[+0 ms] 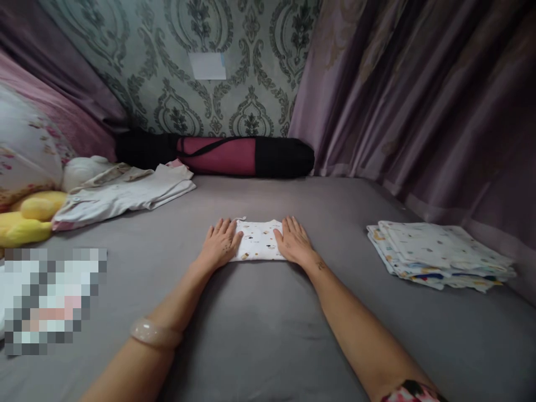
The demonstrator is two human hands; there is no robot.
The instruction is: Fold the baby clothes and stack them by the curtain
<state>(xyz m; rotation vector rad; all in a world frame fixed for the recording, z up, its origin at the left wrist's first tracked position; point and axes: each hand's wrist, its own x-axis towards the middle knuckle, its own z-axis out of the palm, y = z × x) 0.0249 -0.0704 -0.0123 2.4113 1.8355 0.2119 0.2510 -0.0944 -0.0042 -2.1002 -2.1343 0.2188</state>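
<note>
A small white folded garment [258, 240] with tiny printed figures lies on the grey bedsheet [259, 329] straight ahead of me. My left hand [220, 244] rests flat on its left edge, fingers stretched out. My right hand [294, 240] lies flat on its right edge, fingers likewise spread. Both palms press down on the cloth; neither hand grips anything. A pale bangle [156, 333] sits on my left wrist.
A stack of folded printed cloths [438, 254] lies at the right. Unfolded pale clothes [121, 192] lie at the back left, beside a yellow soft toy [29, 218] and a floral pillow [25, 151]. A black-and-maroon long bag [234, 156] lies along the wall. Purple curtains [419, 95] hang on the right.
</note>
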